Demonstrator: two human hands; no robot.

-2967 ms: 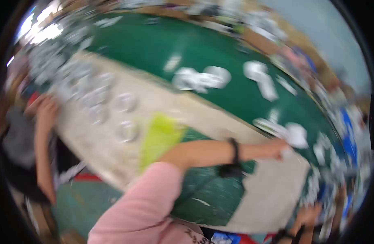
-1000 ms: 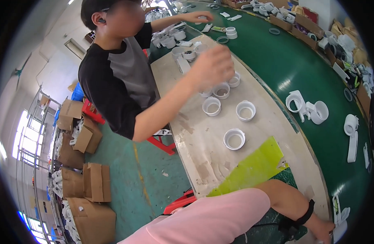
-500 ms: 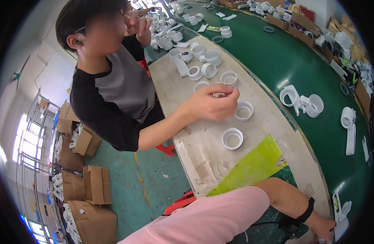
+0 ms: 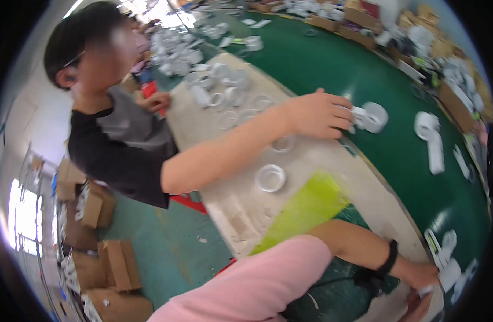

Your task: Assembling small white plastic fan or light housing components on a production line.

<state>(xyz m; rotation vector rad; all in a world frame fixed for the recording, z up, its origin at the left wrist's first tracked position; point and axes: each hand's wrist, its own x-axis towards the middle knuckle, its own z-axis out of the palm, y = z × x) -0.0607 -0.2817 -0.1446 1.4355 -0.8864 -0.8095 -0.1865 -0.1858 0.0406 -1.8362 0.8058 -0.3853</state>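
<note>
My left arm, in a pink sleeve with a black strap at the wrist, stretches to the lower right. My left hand [image 4: 418, 276] is bent down there, its fingers closed around a small white plastic part [image 4: 426, 291], mostly hidden. Just below it, part of my right hand [image 4: 417, 308] shows, close to the same piece; its fingers are blurred and cut off by the dark rim. White plastic fittings [image 4: 449, 275] lie beside my left hand on the green surface. A lime-green sheet [image 4: 302, 212] lies on the worktop near my forearm.
A co-worker's hand [image 4: 322, 115] reaches across the worktop [image 4: 225, 209] to a white ringed part [image 4: 373, 117] on the green belt [image 4: 402, 172]. White plastic rings [image 4: 270, 177] stand on the worktop. Cartons [image 4: 117, 263] line the floor at left.
The view has shifted, blurring things. The co-worker's near hand has moved from the rings to the ringed part on the belt; their other hand has dropped from the face. More of my hands shows.
</note>
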